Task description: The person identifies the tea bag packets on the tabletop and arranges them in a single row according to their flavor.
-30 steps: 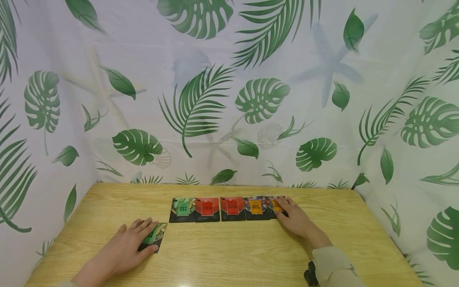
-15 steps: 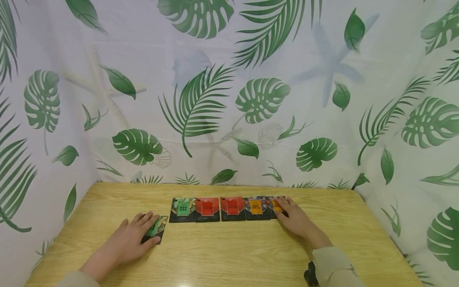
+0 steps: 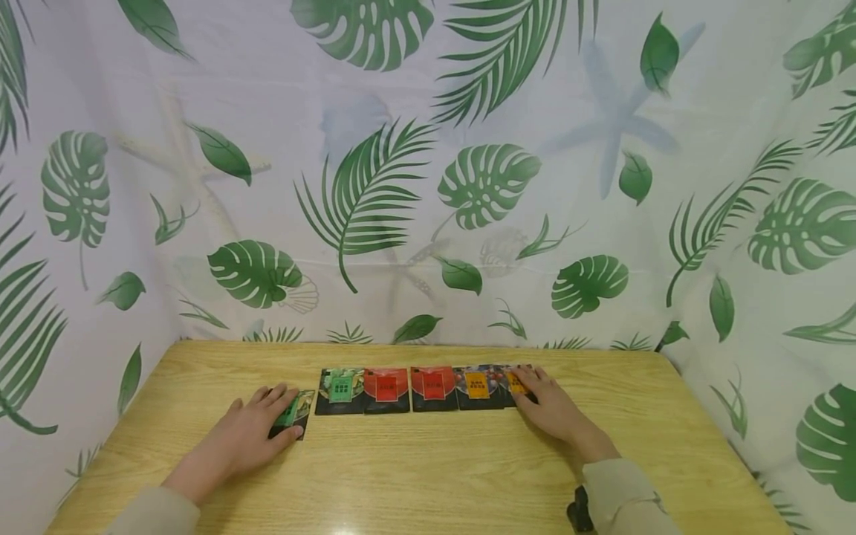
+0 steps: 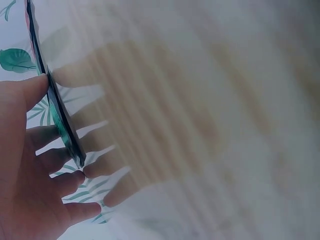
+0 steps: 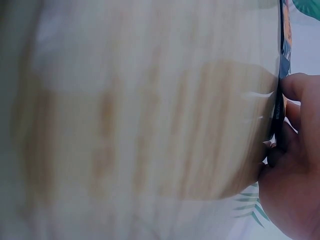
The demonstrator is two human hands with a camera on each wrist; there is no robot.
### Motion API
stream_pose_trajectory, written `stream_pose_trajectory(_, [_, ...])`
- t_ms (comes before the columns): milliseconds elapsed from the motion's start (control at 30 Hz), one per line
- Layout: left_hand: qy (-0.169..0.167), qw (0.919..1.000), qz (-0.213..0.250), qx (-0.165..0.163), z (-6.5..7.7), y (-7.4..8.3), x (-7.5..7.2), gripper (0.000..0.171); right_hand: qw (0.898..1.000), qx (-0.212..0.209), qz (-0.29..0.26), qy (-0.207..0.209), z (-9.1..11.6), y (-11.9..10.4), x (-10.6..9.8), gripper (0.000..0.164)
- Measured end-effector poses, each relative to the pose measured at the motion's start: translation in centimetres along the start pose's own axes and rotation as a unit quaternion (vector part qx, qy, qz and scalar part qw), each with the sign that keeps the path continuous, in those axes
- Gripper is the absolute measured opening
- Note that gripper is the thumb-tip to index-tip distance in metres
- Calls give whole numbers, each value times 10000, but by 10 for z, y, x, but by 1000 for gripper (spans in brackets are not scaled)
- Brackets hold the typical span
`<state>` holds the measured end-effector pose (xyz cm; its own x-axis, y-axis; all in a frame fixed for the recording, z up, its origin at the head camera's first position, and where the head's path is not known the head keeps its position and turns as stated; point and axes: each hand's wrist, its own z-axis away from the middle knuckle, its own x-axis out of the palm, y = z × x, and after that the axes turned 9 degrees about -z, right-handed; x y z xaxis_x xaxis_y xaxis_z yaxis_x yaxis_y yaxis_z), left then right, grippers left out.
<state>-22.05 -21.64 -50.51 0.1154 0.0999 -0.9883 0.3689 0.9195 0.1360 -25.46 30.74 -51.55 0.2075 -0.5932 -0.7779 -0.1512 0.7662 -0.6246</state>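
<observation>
My left hand [image 3: 249, 432] lies on a flat green-and-black packet [image 3: 302, 410], fingers spread across its top and thumb at its near edge. The left wrist view shows this packet edge-on, touched by the thumb and fingers. Just to its right, a row begins with another green packet [image 3: 341, 390], then a red packet [image 3: 386, 391] and a second red packet [image 3: 434, 388]. An orange-labelled packet [image 3: 478, 387] follows, meeting a similar orange-labelled packet [image 3: 515, 382] at the right end. My right hand [image 3: 553, 410] rests on that last one, partly covering it.
The packets lie on a light wood-grain table [image 3: 414, 475], towards its back edge. A white curtain [image 3: 401, 319] printed with green leaves stands behind and at both sides. A small black object [image 3: 579, 510] sits at the right wrist.
My left hand has slid the green packet away from me and slightly to the right, closer to the left end of the row. The right hand and the other packets stay in place.
</observation>
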Motion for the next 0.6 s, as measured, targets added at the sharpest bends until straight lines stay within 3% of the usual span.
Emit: stream_pose_trajectory(600, [-139, 9998, 38, -166, -19, -5, -3, 76, 10000, -40, 14, 17, 2, -2, -1, 62])
